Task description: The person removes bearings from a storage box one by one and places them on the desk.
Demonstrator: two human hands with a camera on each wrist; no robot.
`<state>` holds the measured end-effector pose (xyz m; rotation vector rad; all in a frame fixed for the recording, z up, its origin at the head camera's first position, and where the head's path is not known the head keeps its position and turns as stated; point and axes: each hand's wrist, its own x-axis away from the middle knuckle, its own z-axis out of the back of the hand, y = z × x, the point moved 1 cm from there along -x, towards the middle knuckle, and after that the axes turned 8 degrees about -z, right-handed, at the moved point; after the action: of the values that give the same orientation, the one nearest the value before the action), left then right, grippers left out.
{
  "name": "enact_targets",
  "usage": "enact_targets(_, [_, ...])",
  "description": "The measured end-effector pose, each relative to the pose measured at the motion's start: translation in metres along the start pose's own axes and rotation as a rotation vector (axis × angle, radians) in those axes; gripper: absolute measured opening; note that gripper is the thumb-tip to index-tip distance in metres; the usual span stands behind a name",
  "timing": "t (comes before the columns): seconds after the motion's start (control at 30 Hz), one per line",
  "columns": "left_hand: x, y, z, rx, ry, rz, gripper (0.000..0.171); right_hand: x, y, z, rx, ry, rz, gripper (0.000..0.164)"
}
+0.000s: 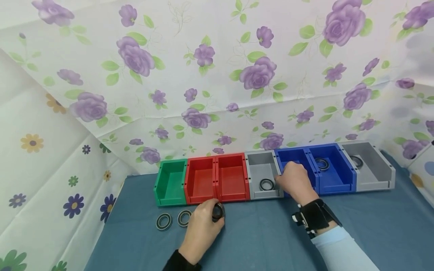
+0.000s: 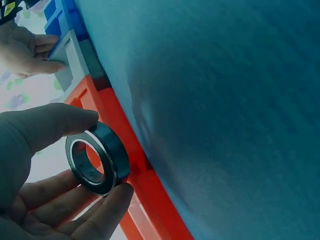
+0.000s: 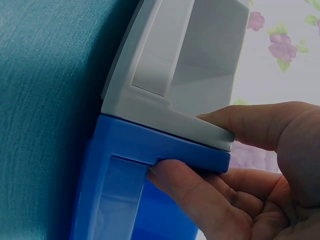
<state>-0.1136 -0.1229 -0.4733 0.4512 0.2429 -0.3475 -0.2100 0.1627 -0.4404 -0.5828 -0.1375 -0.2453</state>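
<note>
My left hand [image 1: 202, 227] holds a ball bearing [image 2: 119, 152] between thumb and fingertips, just in front of the red bins [image 1: 231, 180]. In the left wrist view the bearing is a dark ring with a bright metal edge. At the bin row, my right hand [image 1: 297, 181] pinches the adjoining side walls of a grey bin [image 3: 210, 70] and a blue bin [image 3: 122, 185], thumb on the grey side and fingers on the blue. Inside that grey bin lies another bearing [image 1: 261, 184].
Two bearings, one left [image 1: 158, 222] and one partly hidden by my left hand [image 1: 180, 218], lie on the blue cloth [image 1: 257, 237]. A green bin [image 1: 171, 184] ends the row at left. Bearings also lie in the right blue bin [image 1: 339, 175] and the end grey bin [image 1: 374, 169]. Flowered cloth hangs behind.
</note>
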Motion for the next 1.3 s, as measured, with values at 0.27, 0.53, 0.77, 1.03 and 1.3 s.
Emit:
enact_targets(0.27, [0.0002,-0.0044,-0.0043,-0.035,-0.061,0.009,0.050,-0.0001,0.0001,0.0001,-0.003,-0.004,-0.001,0.038])
enact_targets(0.53, [0.0003,-0.0072,-0.0062,-0.055,-0.093,0.016,0.046,0.0009,0.0000,0.0009,-0.007,-0.001,0.005,0.038])
enact_targets(0.77, [0.0020,-0.0074,-0.0052,-0.084,-0.121,0.025,0.046,0.0009,0.0005,-0.0001,-0.004,-0.004,0.005,0.038])
enact_targets(1.03, [0.0022,-0.0060,-0.0033,-0.102,-0.169,0.048,0.047,0.0011,0.0009,-0.0006,-0.006,-0.004,0.006,0.037])
enact_targets(1.3, [0.0010,-0.0043,-0.0034,-0.106,-0.197,0.062,0.049,0.0005,0.0014,-0.0006,-0.013,0.003,0.012,0.037])
